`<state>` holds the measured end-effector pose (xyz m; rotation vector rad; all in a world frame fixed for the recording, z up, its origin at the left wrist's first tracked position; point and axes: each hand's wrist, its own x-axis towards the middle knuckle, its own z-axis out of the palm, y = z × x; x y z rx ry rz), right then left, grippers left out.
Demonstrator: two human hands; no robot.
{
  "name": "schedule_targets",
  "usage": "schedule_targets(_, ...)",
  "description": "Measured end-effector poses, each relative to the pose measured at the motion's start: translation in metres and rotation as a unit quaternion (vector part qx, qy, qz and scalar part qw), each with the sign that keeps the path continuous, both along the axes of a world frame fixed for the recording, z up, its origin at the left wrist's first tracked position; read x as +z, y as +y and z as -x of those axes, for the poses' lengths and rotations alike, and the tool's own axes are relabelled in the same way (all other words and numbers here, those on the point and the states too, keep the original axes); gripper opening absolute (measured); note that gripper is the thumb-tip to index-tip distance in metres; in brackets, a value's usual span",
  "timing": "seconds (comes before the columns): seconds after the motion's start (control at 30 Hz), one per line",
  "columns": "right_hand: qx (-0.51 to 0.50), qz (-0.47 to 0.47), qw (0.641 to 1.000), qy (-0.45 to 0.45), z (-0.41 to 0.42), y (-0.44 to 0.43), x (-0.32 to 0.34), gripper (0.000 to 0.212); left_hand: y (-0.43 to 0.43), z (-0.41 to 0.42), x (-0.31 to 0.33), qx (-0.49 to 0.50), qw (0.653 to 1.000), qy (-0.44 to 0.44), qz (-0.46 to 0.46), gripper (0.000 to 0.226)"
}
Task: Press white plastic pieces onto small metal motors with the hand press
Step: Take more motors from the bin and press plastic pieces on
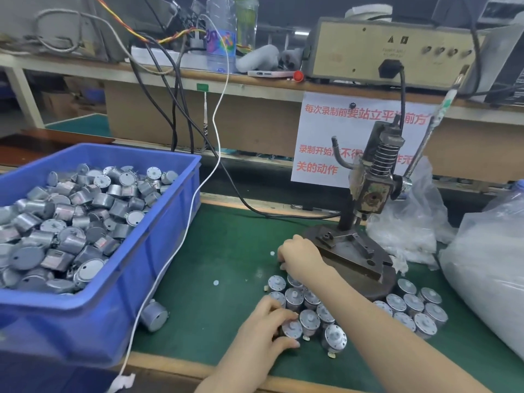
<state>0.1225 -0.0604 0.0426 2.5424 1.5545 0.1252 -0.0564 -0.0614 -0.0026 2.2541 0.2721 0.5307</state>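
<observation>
The hand press [365, 194] stands on a round metal base [354, 262] at the right of the green mat. Several small metal motors [309, 307] lie clustered on the mat in front of it, and more motors [414, 307] sit to the right. My left hand [263, 327] pinches one motor [292, 329] at the near edge of the cluster. My right hand [300, 259] reaches across to the mat just left of the press base, fingers curled down; what they hold is hidden. Two small white plastic pieces [216, 282] lie loose on the mat.
A blue bin [158, 251] full of motors fills the left side, with one motor [153, 314] lying beside it. A white cable [181, 239] runs down across the mat. Clear plastic bags [482, 268] sit at the right. A shelf with a beige box [391, 49] runs behind.
</observation>
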Motion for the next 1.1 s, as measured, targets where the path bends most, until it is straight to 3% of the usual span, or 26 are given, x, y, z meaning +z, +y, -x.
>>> schedule_targets(0.17,-0.003,-0.005,1.0,0.011,-0.001,0.001,-0.001,0.021,0.0,-0.001,-0.003,0.03,0.997,0.009,-0.067,0.035)
schedule_targets(0.27,-0.014,-0.043,0.997,0.067,0.005,0.002,0.003,0.02,0.01,0.006,0.002,0.029,0.999,-0.024,-0.009,0.022)
schedule_targets(0.37,0.008,-0.13,0.979,0.155,0.025,0.007,0.006,0.016,0.034,0.012,0.005,0.125,0.989,-0.078,0.009,0.011)
schedule_targets(0.43,0.047,-0.152,0.971,0.179,0.044,0.015,0.006,0.014,0.054,0.012,0.005,0.171,0.984,-0.051,-0.009,0.008)
schedule_targets(0.63,0.131,-0.06,0.982,0.118,0.072,0.025,-0.005,0.02,0.084,0.015,-0.004,0.223,0.972,0.022,-0.066,0.003)
schedule_targets(0.83,0.148,0.0,0.983,0.106,0.068,0.011,-0.005,0.029,0.085,0.018,-0.013,0.228,0.973,-0.003,-0.036,0.014)
schedule_targets(0.97,0.089,-0.123,0.975,0.161,0.072,0.017,0.026,0.029,0.084,0.013,-0.011,0.2,0.979,0.008,-0.044,0.023)
schedule_targets(1.1,0.113,-0.295,0.926,0.207,0.102,0.045,0.071,0.023,0.085,0.007,-0.007,0.196,0.978,0.053,-0.038,0.023)
